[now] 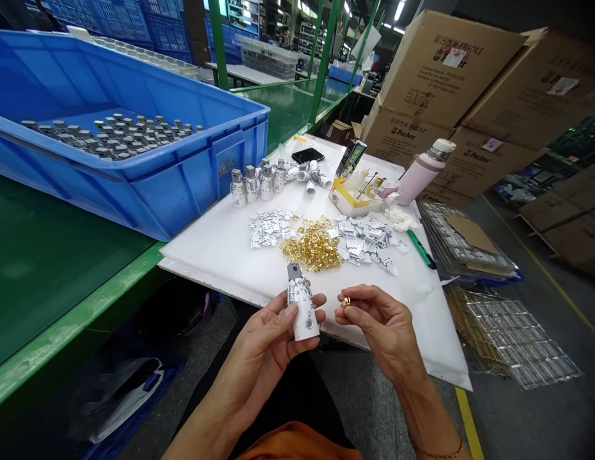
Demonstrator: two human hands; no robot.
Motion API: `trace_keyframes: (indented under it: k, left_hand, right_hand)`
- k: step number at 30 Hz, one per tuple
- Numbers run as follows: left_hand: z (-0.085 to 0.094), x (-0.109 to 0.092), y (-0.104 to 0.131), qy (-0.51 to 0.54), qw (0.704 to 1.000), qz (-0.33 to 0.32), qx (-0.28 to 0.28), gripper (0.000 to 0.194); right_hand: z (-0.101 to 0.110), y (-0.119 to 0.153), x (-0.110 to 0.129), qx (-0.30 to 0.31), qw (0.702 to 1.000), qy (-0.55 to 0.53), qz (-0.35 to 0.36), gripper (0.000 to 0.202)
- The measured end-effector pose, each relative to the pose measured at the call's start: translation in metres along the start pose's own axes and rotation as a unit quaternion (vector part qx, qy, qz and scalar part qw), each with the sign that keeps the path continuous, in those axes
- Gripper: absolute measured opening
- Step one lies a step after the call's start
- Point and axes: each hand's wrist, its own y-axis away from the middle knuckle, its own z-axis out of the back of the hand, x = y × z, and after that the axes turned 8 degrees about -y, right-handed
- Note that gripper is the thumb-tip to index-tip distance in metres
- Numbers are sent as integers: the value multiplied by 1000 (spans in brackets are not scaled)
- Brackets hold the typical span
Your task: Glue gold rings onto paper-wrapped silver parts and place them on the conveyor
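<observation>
My left hand [271, 329] is wrapped round a white tapered cylinder part [304, 319] with a grey block on its top and small fittings round its upper half. The part stands nearly upright in my fingers. To the right of it, my right hand [381, 319] pinches a small gold ring [346, 301] between thumb and fingertips, apart from the part. Beyond both hands lies a heap of gold rings [314, 246]. A pile of small white and grey flat pieces [367, 236] lies right of the heap, and a similar pile [272, 228] lies left of it.
Several finished-looking cylinders [267, 184] stand or lie at the table's back, near a black phone [307, 155]. A yellow-edged tray [355, 198], a pink bottle [424, 172] and a green cutter [421, 249] are at right. A blue crate [182, 185] with grey-topped parts stands left.
</observation>
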Motion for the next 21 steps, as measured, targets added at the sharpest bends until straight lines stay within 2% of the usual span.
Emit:
trace_keyframes:
  k: [6,13,16,21]
  left_hand:
    - [1,2,-1,2,1000,7,9,27]
    - [5,9,0,-5,998,11,66,28]
    - [5,11,-1,-8,997,14,77,28]
    - [7,12,-3,-11,998,11,65,28]
  right_hand:
    - [1,4,-4,-10,999,8,42,19]
    - [0,7,-7,-25,997,40,60,20]
    - [-2,9,-7,-35,998,37,40,22]
    - [-1,9,-6,-62,998,4,-25,21]
